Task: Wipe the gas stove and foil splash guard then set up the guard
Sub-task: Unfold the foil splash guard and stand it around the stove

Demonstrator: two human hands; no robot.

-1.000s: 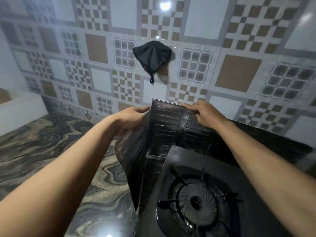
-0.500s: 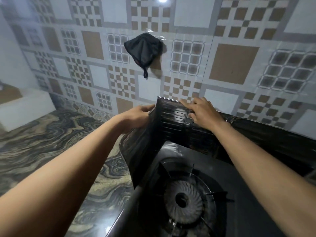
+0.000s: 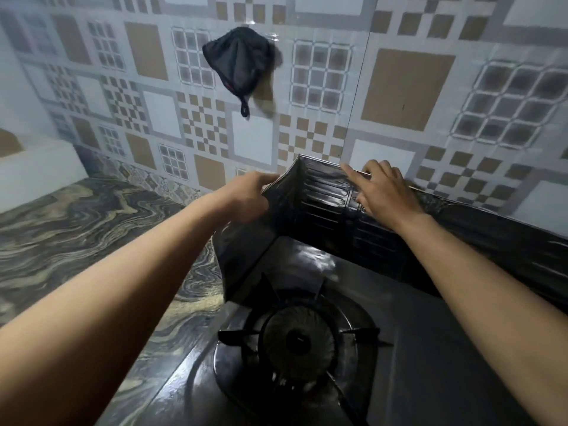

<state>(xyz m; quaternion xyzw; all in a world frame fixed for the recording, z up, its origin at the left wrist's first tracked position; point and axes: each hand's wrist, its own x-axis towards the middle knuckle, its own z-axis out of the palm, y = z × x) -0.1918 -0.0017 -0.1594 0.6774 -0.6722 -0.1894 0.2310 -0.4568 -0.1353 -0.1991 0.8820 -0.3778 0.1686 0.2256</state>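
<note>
The dark, ribbed foil splash guard point(image 3: 322, 207) stands upright around the back-left corner of the black gas stove point(image 3: 430, 348). Its back panel runs along the tiled wall and its left panel folds forward beside the burner point(image 3: 296, 341). My left hand point(image 3: 249, 195) pinches the top edge of the left panel near the corner fold. My right hand point(image 3: 384, 192) lies on the top of the back panel, fingers spread over the edge and pressing it toward the wall.
A black cloth point(image 3: 238, 64) hangs on the patterned tile wall point(image 3: 405, 87) above the guard. A marbled countertop point(image 3: 76, 235) stretches to the left of the stove, with a white ledge point(image 3: 37, 167) at its far left end.
The guard has gone back toward the wall and now stands squarer around the stove corner. Both hands moved with it, the right one sliding further along the back panel's top.
</note>
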